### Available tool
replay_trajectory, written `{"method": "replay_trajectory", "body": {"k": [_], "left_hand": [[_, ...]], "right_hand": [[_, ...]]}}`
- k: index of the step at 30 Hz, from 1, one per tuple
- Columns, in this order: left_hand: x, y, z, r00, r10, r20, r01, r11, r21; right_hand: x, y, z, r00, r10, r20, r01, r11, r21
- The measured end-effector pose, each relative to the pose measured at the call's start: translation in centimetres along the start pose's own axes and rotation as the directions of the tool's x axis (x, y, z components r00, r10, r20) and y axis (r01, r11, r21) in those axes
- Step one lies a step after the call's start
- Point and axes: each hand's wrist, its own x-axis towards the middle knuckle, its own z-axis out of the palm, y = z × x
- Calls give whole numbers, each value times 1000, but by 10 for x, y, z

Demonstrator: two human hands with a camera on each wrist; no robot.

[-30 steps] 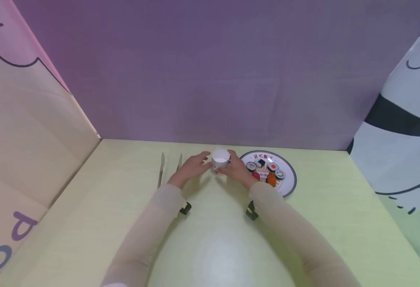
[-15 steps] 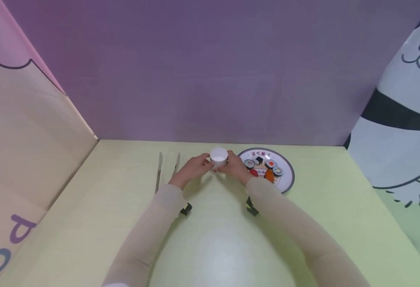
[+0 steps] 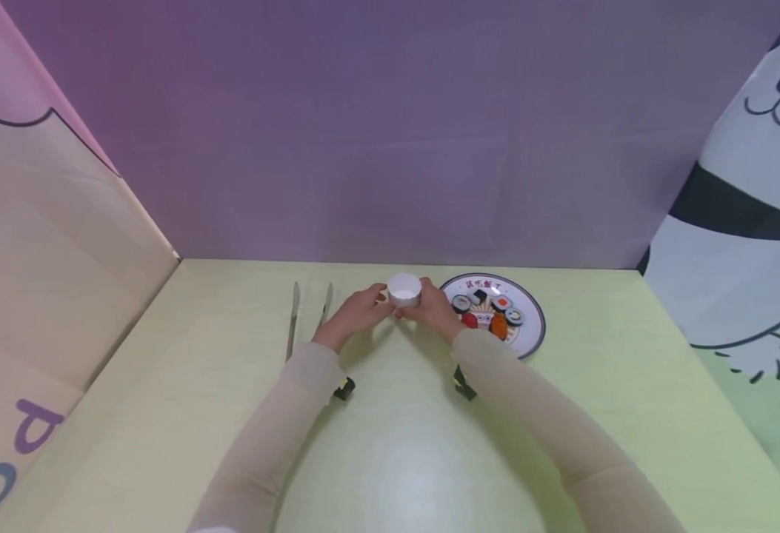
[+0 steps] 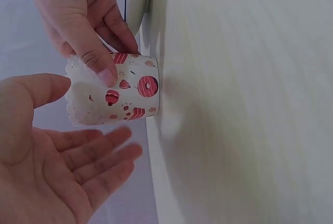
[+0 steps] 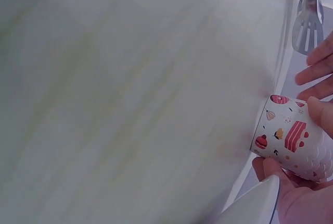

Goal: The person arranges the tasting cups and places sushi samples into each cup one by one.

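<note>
A white paper baking cup [image 3: 404, 291] with a scalloped rim and a red dessert print stands upright at the back middle of the table. Its base is on or just above the tabletop; I cannot tell which. My right hand [image 3: 435, 307] grips the cup from the right, its thumb on the near side in the left wrist view. On the other side is my left hand [image 3: 361, 314], palm facing the cup [image 4: 117, 86]. Its fingers [image 4: 88, 153] are spread and nearly straight, with a gap to the cup's wall, and its thumb is near the rim.
Right of the cup lies a round dark-rimmed plate [image 3: 532, 329] bearing sushi pieces, partly behind my right forearm. Metal tongs [image 3: 292, 322] lie to the left; their slotted end [image 5: 308, 30] shows in the right wrist view. A purple backdrop [image 3: 390, 133] rises behind the table.
The head view has shifted slightly. Both hands and the cup stay in nearly the same place beside the plate.
</note>
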Motion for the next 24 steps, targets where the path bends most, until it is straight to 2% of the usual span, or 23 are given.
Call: {"method": "replay_trajectory", "body": {"k": [3, 6, 8, 11, 14, 17, 21, 24], "left_hand": [[0, 2, -4, 998, 22, -58, -18, 998, 66], [1, 7, -6, 987, 109, -118, -89, 982, 165], [1, 13, -7, 970, 192, -149, -150, 955, 256], [1, 22, -6, 940, 297, -170, -216, 900, 379], [2, 29, -4, 924, 340, -174, -229, 859, 459], [4, 31, -1, 928, 338, -154, -222, 837, 500], [5, 34, 3, 945, 300, -128, -189, 823, 535], [6, 36, 3, 945, 304, -123, -192, 817, 544]], "right_hand": [[0, 0, 1, 1000, 12, 8, -12, 1000, 5], [0, -1, 1, 1000, 11, 7, -11, 1000, 5], [1, -1, 1, 1000, 4, 0, -4, 1000, 0], [1, 0, 1, 1000, -23, -12, 23, 1000, -16], [0, 0, 2, 999, -47, -20, 46, 998, -32], [-1, 0, 3, 998, -52, -28, 50, 998, -39], [-1, 1, 4, 998, -53, -34, 51, 998, -47], [0, 2, 4, 997, -68, -45, 66, 996, -57]]}}
